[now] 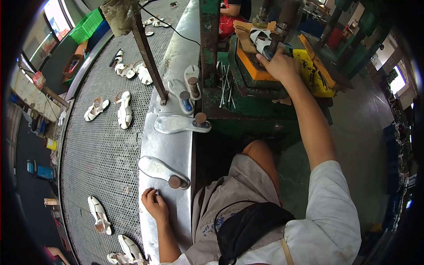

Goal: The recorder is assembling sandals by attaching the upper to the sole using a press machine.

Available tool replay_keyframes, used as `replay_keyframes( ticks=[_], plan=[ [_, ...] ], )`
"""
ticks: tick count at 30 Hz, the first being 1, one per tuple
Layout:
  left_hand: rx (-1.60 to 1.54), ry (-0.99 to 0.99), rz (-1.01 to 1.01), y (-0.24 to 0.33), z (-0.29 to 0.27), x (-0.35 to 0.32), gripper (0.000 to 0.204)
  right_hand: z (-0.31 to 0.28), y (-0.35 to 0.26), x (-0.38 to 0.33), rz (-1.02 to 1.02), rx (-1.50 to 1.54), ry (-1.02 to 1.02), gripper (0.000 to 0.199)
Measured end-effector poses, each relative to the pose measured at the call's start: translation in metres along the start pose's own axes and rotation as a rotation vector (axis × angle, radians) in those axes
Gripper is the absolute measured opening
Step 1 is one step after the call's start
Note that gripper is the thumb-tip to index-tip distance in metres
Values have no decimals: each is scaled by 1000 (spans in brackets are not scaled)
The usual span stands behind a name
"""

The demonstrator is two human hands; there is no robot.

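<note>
My right hand (282, 66) reaches out to the press and closes round a dark knob (268, 53) beside a white strappy sandal (260, 37). That sandal lies on an orange block (254, 64) beneath the press's metal ram (287, 20). My left hand (154, 204) rests on the metal ledge (165, 221), fingers loosely curled and apart, holding nothing. Just beyond it lies a metal shoe-sole form (157, 168) with a round brown knob. Farther up the ledge are another sole form (176, 125) and two more (180, 95) near the press post.
Left of the ledge runs a perforated conveyor (101, 163) carrying several white sandals (125, 110). A rusty upright bar (150, 57) stands on the ledge. Right of the orange block is a yellow tray (316, 73); thin white rods (226, 86) lie on the press base. Another person (230, 9) is beyond the press.
</note>
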State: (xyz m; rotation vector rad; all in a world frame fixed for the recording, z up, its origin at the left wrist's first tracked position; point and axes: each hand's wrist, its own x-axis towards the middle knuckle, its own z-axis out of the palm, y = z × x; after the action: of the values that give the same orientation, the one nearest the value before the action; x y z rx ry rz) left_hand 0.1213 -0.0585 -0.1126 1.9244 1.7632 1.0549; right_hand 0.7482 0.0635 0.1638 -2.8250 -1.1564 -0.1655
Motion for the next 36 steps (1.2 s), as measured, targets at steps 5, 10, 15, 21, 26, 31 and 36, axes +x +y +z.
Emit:
replay_keyframes(
  ticks=[5, 10, 15, 21, 26, 31, 36],
  plan=[
    [-91, -13, -51, 2, -9, -2, 25, 19, 41, -41, -148, 79, 654, 57],
    [214, 159, 111, -65, -95, 50, 42, 43, 75, -7, -279, 688, 702, 33],
    [624, 497, -176, -194, -265, 141, 57, 56, 79, 14, -398, 685, 679, 27],
    [-390, 362, -1107, -230, -237, 188, 98, 39, 109, 11, -350, 593, 847, 21],
    [147, -104, -765, -293, -272, 148, 74, 39, 62, 16, -386, 610, 752, 27],
    [40, -365, -684, -160, -204, 181, 87, 20, 72, 16, -235, 229, 533, 60],
    [26, -645, -724, -107, -180, 151, 96, -37, 41, 34, -105, 407, 63, 62]
  ],
)
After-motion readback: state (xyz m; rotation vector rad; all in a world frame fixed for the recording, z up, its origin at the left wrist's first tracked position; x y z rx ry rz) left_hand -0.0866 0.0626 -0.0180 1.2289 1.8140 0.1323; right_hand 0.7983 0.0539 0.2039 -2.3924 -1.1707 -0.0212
